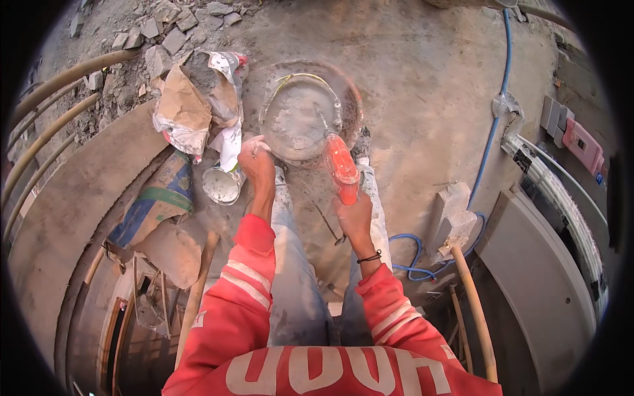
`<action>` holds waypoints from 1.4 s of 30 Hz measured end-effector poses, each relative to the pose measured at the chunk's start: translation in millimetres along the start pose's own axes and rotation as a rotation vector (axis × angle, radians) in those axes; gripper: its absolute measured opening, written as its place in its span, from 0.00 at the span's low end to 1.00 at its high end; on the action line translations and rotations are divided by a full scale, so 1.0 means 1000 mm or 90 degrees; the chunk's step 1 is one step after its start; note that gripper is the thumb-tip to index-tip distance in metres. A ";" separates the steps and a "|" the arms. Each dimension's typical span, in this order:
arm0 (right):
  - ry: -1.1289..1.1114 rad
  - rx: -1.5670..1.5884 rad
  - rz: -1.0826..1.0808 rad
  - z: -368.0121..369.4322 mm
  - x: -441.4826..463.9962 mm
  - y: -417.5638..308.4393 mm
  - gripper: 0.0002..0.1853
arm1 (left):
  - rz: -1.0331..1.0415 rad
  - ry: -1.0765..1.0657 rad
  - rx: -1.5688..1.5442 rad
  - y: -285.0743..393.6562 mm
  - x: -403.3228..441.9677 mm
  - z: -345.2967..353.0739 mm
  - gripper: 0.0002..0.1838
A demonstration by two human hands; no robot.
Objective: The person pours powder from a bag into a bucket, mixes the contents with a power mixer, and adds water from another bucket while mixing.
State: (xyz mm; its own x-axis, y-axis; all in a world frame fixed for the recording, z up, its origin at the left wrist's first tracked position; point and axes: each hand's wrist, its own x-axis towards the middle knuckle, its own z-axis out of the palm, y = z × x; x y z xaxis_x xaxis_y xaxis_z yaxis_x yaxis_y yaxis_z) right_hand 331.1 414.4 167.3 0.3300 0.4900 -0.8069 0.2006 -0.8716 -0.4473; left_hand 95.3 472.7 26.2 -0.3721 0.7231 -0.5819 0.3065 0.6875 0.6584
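A building site: rubble (177,41), a crumpled sack (162,191), a bucket (310,76) of grey mix.

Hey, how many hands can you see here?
2: the left hand beside the torn paper bag, and the right hand around the orange power tool. No others show.

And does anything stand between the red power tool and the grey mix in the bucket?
Nothing visible does. The right hand grips the red power tool, whose shaft reaches over the open bucket toward the grey mix; the left hand is off to the side.
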 end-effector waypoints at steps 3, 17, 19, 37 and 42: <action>-0.001 -0.049 0.015 -0.003 0.000 0.000 0.16 | -0.346 -0.052 -0.108 0.075 0.002 -0.014 0.32; 0.000 -0.177 -0.058 0.014 -0.002 -0.033 0.15 | -0.721 -0.368 -0.770 0.060 -0.044 0.098 0.16; 0.004 -0.218 -0.095 0.019 -0.002 -0.034 0.15 | -0.693 -0.361 -0.801 0.060 -0.044 0.092 0.15; -0.010 -0.353 -0.157 0.043 -0.033 -0.030 0.14 | -0.713 -0.390 -0.877 0.017 -0.068 0.073 0.19; -0.033 -0.317 -0.098 0.046 -0.047 -0.037 0.15 | -0.741 -0.271 -0.865 0.018 -0.084 0.066 0.18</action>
State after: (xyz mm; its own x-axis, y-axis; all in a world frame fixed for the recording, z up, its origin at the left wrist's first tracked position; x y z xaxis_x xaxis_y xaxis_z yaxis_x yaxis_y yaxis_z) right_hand 265.5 422.9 203.8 0.2188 0.5997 -0.7698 0.6618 -0.6709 -0.3346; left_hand 189.6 429.1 55.4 0.4351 0.0911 -0.8958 -0.8296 0.4272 -0.3596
